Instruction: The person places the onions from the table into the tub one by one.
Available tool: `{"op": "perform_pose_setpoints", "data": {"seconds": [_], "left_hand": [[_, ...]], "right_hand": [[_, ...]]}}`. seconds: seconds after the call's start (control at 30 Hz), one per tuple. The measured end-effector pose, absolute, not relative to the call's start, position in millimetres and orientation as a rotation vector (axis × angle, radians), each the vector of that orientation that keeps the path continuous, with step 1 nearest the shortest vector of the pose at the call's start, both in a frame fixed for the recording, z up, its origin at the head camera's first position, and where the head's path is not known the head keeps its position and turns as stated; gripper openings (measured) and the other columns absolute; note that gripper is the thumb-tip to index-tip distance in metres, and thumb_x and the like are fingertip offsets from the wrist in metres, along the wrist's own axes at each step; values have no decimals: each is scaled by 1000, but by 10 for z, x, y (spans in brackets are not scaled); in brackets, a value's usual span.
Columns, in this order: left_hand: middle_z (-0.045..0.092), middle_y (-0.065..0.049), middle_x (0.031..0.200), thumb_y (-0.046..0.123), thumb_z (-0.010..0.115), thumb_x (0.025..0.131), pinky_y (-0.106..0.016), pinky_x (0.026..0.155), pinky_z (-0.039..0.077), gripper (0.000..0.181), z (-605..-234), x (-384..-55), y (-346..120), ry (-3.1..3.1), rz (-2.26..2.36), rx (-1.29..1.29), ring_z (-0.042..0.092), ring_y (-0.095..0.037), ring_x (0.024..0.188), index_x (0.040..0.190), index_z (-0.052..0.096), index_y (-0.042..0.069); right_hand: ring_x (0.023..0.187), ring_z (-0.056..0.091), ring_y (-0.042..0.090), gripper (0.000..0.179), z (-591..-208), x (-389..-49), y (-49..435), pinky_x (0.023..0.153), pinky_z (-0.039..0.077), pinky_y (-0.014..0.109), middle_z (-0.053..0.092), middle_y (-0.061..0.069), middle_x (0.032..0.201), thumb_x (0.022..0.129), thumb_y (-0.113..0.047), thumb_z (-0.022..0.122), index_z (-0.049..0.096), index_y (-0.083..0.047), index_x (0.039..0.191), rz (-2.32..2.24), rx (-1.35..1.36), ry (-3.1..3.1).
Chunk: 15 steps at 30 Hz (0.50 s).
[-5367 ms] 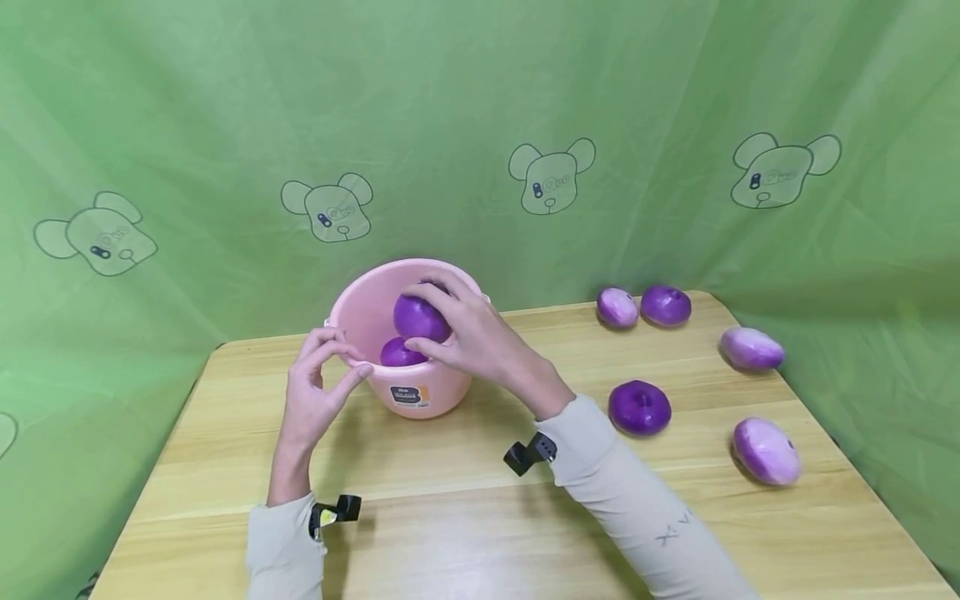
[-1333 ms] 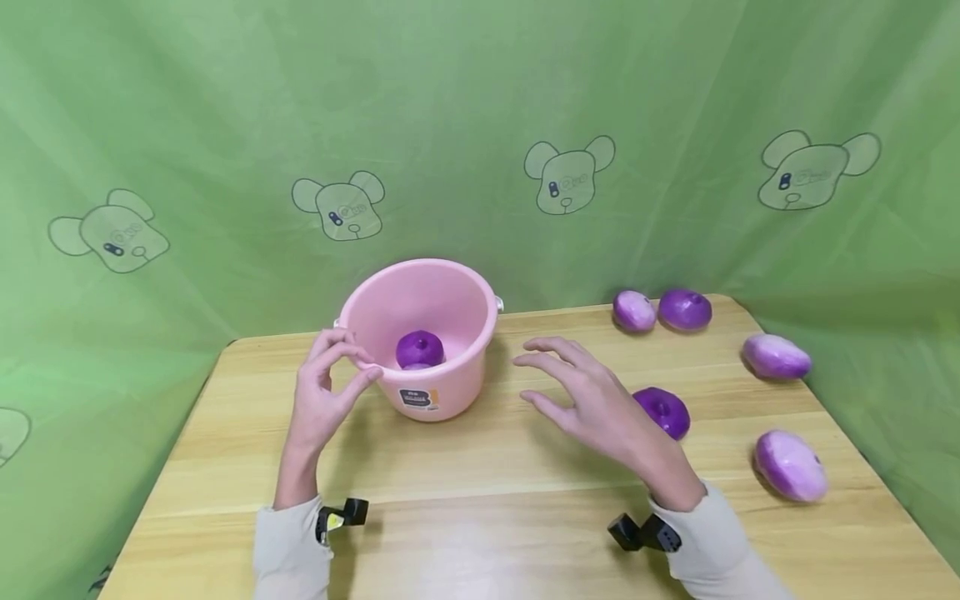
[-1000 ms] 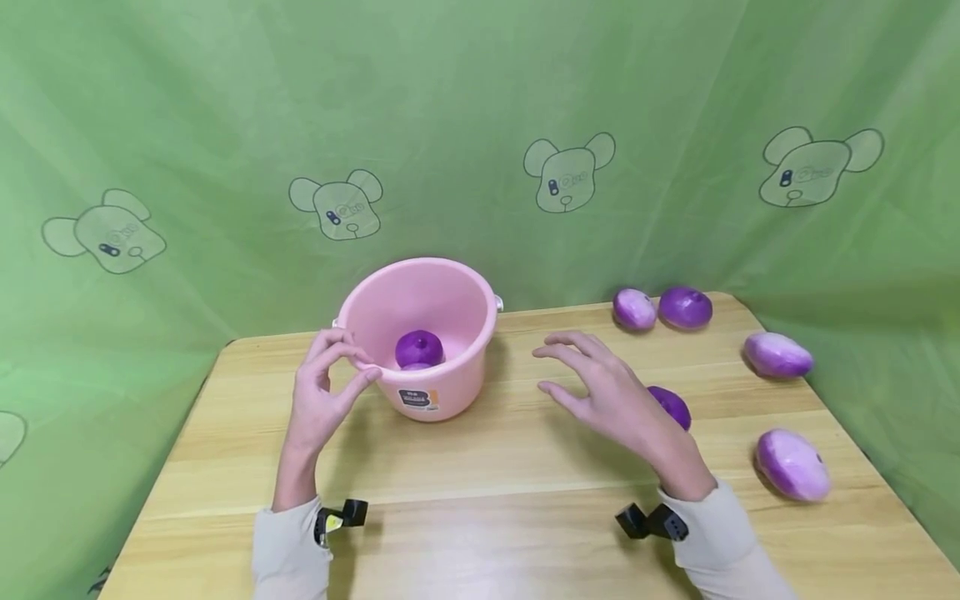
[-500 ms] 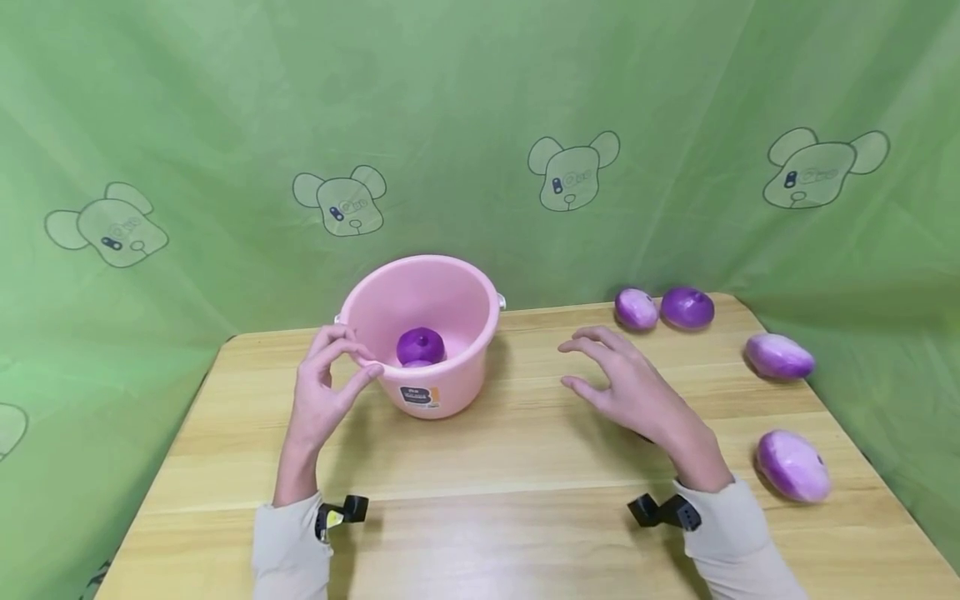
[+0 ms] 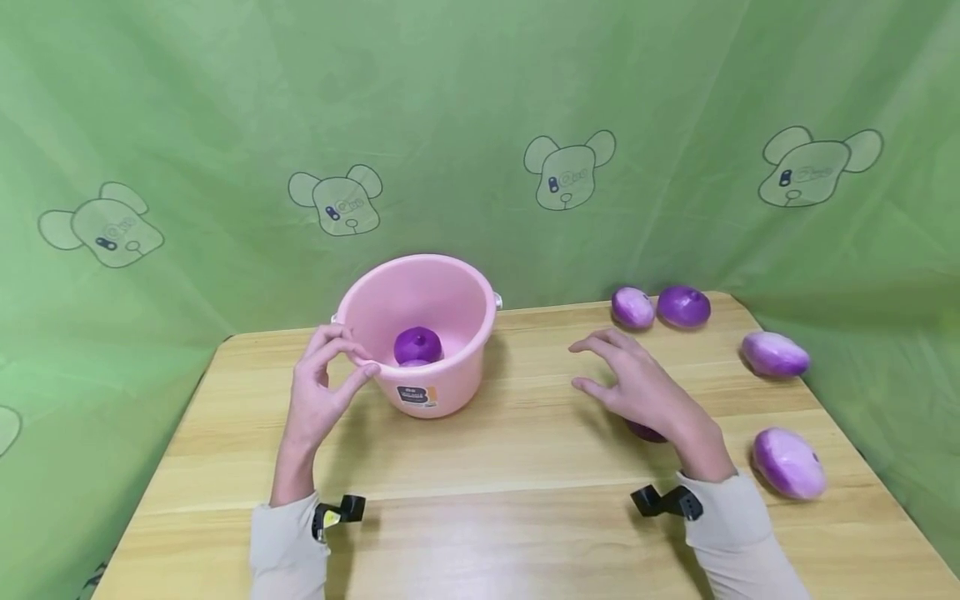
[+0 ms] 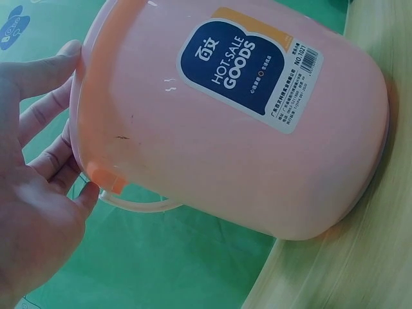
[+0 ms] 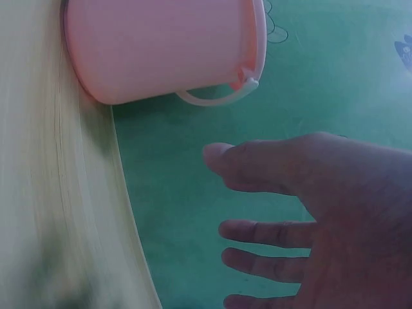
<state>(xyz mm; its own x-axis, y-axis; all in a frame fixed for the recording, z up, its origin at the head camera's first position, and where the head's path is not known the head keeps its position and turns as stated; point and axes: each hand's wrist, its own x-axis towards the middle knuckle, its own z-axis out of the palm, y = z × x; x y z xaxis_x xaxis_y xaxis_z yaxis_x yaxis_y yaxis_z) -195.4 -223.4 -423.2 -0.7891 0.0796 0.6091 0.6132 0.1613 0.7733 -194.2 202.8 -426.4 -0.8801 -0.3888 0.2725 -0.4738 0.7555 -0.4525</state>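
Observation:
A pink plastic bucket (image 5: pixel 459 385) stands on the table, tilting a little in the head view. My left hand (image 5: pixel 318 390) pinches its rim between thumb and fingers; the left wrist view shows the labelled bucket wall (image 6: pixel 141 135) beside that hand. Inside the bucket sits a purple onion (image 5: pixel 417 342), with part of a paler one below it. My right hand (image 5: pixel 637 387) hovers right of the bucket, fingers spread and holding nothing. Beneath it a dark purple onion (image 5: pixel 645 431) is mostly hidden. In the right wrist view the thumb and fingers (image 7: pixel 265 234) are apart.
Toward the back right lie a pale onion (image 5: pixel 632 307) and a purple onion (image 5: pixel 684 307), side by side. Two more pale purple onions, one farther (image 5: pixel 776 354) and one nearer (image 5: pixel 789 463), lie along the right edge of the wooden table (image 5: pixel 480 533). A green curtain (image 5: pixel 450 100) hangs behind.
Some seconds ago my right hand held an onion inside the bucket; it let go and came out. Since then it has drifted right, over the dark onion. My left hand stays on the rim.

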Motion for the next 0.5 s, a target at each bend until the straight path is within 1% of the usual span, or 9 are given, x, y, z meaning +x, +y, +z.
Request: {"op": "perform_pose_setpoints", "data": {"seconds": [0.03,0.2,0.27,0.4,0.47,0.5], "left_hand": [[57,-13,114,-12,78,80,-46,121,28,17,-4232,-1954,-2236,-2014,-1666,-656,43,-47,123,90,69,-3],[54,-25,114,-13,78,80,-46,121,28,16,-4234,-1956,-2238,-2012,-1668,-660,43,-47,123,90,69,-3],[54,-27,114,-13,78,80,-46,121,28,17,-4235,-1954,-2236,-2013,-1669,-659,43,-46,124,90,69,-4],[56,-21,114,-14,78,79,-46,122,28,17,-4233,-1949,-2231,-2018,-1669,-653,43,-46,124,91,69,-4],[56,-22,114,-14,78,79,-46,122,28,17,-4229,-1950,-2230,-2017,-1667,-651,43,-47,125,91,69,-4],[56,-20,115,-14,78,79,-46,122,28,17,-4228,-1950,-2229,-2017,-1666,-650,43,-47,125,91,69,-5]], "right_hand": [[126,53,44,46,-4267,-1943,2039,108,41,66,57,22,133,90,-19,80,63,-5,130,787,684,-2801],[127,51,46,47,-4289,-1953,2101,109,39,67,55,24,136,91,-21,80,63,-5,132,801,650,-2852],[127,51,47,48,-4302,-1957,2127,108,40,67,55,25,137,91,-21,79,62,-4,132,814,643,-2864],[127,51,49,49,-4324,-1968,2174,107,40,69,53,27,139,92,-23,79,61,-4,133,838,634,-2889],[127,50,50,50,-4328,-1972,2197,107,39,70,51,28,140,92,-25,79,61,-3,134,845,625,-2906],[127,50,50,51,-4330,-1975,2209,107,39,70,51,29,140,92,-25,78,61,-3,134,849,617,-2917]]}}
